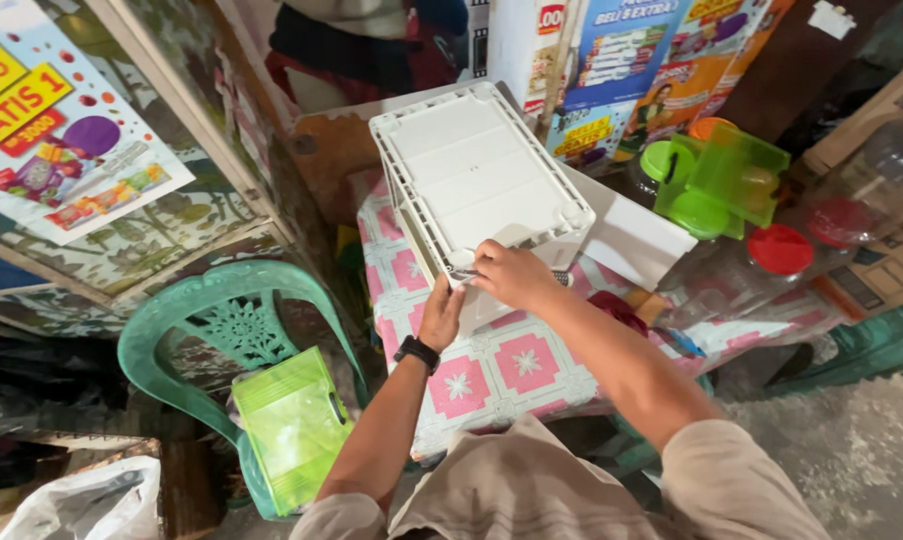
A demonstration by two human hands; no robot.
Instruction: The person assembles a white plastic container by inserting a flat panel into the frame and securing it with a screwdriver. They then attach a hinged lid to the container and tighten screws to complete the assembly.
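A white box [482, 170] is being steadied on the desk [492, 375], gripped at its six-o'clock edge by the left hand [442, 312] and right hand [512, 275].

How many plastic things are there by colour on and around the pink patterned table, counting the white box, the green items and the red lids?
White: 1, the box both hands grip.
Green: 3, the chair, the flat container on it, the pitcher.
Red: 2, jar lids.
Total: 6
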